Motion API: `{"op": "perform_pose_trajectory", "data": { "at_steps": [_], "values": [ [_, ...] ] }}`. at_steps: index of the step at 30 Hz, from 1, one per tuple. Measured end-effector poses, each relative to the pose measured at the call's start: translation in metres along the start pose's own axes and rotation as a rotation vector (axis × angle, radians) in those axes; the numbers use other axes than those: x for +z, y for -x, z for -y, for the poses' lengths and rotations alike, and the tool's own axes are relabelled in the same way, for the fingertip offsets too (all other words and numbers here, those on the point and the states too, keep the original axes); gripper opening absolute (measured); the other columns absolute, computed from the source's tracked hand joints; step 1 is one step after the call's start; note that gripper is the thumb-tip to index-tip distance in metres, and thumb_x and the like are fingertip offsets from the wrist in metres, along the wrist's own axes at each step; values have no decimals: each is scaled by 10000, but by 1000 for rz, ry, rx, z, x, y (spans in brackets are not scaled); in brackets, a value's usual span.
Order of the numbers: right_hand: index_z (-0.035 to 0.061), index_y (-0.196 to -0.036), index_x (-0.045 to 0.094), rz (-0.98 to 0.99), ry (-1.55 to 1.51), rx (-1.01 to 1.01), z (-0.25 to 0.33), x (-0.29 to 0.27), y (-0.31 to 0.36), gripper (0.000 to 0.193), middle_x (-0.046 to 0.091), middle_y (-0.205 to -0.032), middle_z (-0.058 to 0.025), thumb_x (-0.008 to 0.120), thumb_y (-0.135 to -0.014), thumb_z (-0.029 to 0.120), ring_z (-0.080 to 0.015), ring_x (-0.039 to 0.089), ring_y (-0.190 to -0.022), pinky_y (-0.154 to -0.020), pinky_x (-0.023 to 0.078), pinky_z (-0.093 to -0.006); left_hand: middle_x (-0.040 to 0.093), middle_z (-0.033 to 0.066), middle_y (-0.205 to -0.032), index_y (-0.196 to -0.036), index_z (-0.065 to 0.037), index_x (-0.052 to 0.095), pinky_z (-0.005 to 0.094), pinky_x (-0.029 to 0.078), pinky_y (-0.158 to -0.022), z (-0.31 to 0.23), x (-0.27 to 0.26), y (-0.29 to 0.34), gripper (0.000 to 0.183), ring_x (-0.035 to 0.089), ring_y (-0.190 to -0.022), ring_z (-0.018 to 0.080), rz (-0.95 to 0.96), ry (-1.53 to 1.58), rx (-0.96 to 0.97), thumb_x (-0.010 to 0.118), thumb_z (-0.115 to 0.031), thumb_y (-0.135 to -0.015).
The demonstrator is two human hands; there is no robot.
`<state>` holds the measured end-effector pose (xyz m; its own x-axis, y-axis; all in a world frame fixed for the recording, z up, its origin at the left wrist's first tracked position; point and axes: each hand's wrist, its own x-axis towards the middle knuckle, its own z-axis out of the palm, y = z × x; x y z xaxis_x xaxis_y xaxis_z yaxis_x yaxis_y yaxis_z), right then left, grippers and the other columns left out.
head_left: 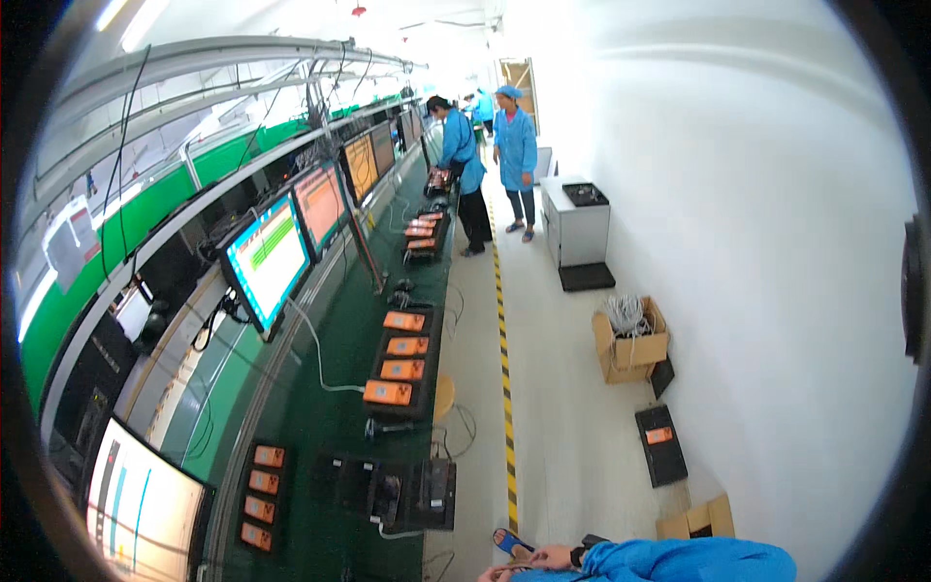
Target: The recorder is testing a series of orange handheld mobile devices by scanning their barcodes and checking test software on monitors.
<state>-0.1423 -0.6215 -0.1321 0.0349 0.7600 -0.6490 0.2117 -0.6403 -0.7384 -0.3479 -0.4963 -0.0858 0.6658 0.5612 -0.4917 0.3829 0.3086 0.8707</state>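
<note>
At the lower edge my right hand (553,557) reaches in from a blue sleeve (689,561), a dark band round its wrist. Its fingers are closed, pinching something small and thin that I cannot make out. Just left of it, the cut-off frame leaves only a bit of my left hand (493,575); its fingers are mostly hidden. The two hands are close together above the floor, by a blue sandal (508,540). Nearest on the bench lies a black tray (438,493) with a dark device and a pale cable.
Along the left runs a green bench (335,407) with monitors (270,254) and orange handheld devices (402,369) on black trays. Two people in blue coats (516,145) stand ahead. A striped floor line (504,388), a cabinet (572,228) and cardboard boxes (635,357) lie to the right.
</note>
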Motion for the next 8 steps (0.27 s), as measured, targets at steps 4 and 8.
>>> {"op": "perform_pose_trajectory", "data": {
  "at_steps": [4, 8],
  "values": [
    [144, -1158, 608, -63, 41, -129, -81, -69, -47, 368, 687, -987, -58, 575, -870, 371, -176, 651, -848, -782, 510, -298, 669, 117, -918, -1086, 9, 617, 306, 500, -656, -23, -5, -58, 317, 612, -750, 179, -2, -72, -36, 606, -204, -852],
    [186, -1209, 590, -250, 152, 15, -224, -142, -115, 459, 682, -1023, -79, 593, -830, 446, -180, 671, -832, -748, 535, -317, 670, 115, -910, -1097, 0, 614, 306, 503, -662, -56, -17, -137, 310, 618, -757, 183, 65, -56, -1, 600, -195, -856]
  ]
}}
